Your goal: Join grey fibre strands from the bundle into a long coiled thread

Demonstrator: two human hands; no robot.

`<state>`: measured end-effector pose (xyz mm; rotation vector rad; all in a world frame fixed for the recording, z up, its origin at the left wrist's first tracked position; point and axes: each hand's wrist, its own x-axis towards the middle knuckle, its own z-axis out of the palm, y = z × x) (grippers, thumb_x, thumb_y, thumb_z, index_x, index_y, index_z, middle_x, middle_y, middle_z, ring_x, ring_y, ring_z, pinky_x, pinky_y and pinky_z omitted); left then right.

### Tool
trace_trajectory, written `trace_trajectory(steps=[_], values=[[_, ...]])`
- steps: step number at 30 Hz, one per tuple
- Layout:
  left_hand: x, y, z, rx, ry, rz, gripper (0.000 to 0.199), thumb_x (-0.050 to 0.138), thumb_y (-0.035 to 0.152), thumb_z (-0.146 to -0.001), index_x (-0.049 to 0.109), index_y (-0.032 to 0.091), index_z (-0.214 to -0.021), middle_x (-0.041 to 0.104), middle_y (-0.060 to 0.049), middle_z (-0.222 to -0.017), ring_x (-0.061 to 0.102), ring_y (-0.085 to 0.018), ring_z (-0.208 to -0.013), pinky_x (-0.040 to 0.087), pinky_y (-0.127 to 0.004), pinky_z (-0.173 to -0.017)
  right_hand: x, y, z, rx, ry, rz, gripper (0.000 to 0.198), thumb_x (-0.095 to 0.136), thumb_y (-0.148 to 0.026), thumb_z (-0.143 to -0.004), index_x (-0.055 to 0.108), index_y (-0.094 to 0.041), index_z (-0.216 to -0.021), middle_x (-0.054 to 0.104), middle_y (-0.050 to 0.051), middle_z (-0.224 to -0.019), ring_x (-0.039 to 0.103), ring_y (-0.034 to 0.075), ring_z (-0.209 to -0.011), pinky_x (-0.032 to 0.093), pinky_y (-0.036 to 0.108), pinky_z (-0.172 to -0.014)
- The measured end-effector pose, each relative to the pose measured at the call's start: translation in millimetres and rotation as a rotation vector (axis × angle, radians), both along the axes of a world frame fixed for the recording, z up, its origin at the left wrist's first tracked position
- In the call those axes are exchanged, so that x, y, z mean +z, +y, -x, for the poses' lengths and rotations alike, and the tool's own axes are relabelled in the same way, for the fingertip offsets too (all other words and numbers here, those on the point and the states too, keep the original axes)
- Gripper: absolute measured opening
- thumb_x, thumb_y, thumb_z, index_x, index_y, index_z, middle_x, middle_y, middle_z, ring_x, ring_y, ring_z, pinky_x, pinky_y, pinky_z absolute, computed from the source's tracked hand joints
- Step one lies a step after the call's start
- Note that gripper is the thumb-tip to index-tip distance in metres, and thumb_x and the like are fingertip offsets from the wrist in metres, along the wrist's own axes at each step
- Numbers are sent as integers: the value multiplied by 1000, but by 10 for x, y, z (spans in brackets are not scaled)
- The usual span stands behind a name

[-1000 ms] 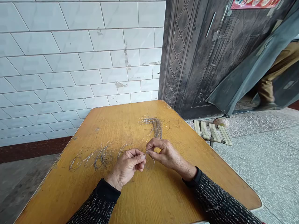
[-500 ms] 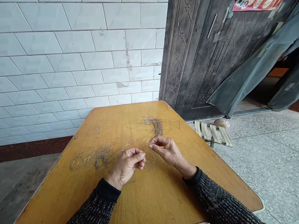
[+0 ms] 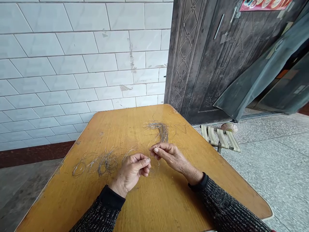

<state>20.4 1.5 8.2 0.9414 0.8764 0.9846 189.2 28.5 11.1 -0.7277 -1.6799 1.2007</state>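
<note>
Thumb and forefinger of my left hand (image 3: 135,169) are pinched on a thin wire (image 3: 158,166) that curves in a loose arc between the hands. My right hand (image 3: 169,156) is closed in a pinch on the same wire, just to the right of the left fingertips. The wire's ends are too fine to follow. Several coils of thin wire (image 3: 106,163) lie on the table to the left of my left hand, and a few strands poke out behind it. Beyond my right hand rests a bent bundle of wires (image 3: 163,130), its loose ends spread out.
The yellow wooden table (image 3: 154,206) reaches towards a white tiled wall (image 3: 84,61). A dark carved door (image 3: 193,58) stands at the back right, with a grey curtain (image 3: 260,77) beside it. A striped folding stool (image 3: 220,138) is on the floor right of the table.
My right hand has shifted slightly left, its fingertips now close to my left hand's. The left hand stays in place. The curtain at the right has swung a little.
</note>
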Motion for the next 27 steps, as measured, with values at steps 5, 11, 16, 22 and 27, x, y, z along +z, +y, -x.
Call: trace_trajectory(steps=[5, 11, 16, 22, 27], values=[[-10, -13, -17, -9, 6, 10, 23, 75, 28, -59, 57, 14, -61, 57, 1, -56, 48, -6, -46, 33, -20, -46, -40, 8, 5, -27, -42, -64, 36, 43, -47, -86, 58, -18, -72, 56, 2, -67, 49, 10, -59, 42, 24, -58], [-18, 5, -34, 51, -11, 25, 24, 75, 28, -58, 56, 14, -60, 57, 1, -56, 47, -6, -48, 34, -20, -47, -96, 21, 43, -149, -80, -111, 37, 44, -46, -86, 60, -18, -69, 54, 1, -61, 48, 11, -56, 39, 24, -55], [-28, 25, -28, 116, -24, 10, 24, 75, 28, -56, 56, 14, -60, 57, 1, -56, 47, -7, -48, 35, -20, -47, -86, 5, 80, -233, 14, -37, 34, 51, -47, -81, 64, -18, -70, 59, 2, -62, 49, 11, -53, 40, 25, -52], [-37, 42, -10, 201, 13, -25, 23, 73, 27, -58, 55, 13, -58, 57, 1, -56, 48, -7, -47, 37, -20, -47, -44, 43, 27, -336, 208, 37, 28, 55, -45, -78, 63, -18, -74, 62, 3, -69, 47, 9, -50, 40, 24, -50], [-43, 66, 4, 327, 25, -82, 21, 73, 26, -59, 57, 13, -63, 59, 0, -60, 53, -9, -53, 42, -22, -52, -34, 100, -39, -415, 274, 125, 32, 54, -49, -77, 59, -17, -75, 57, 0, -66, 44, 6, -45, 35, 20, -43]])
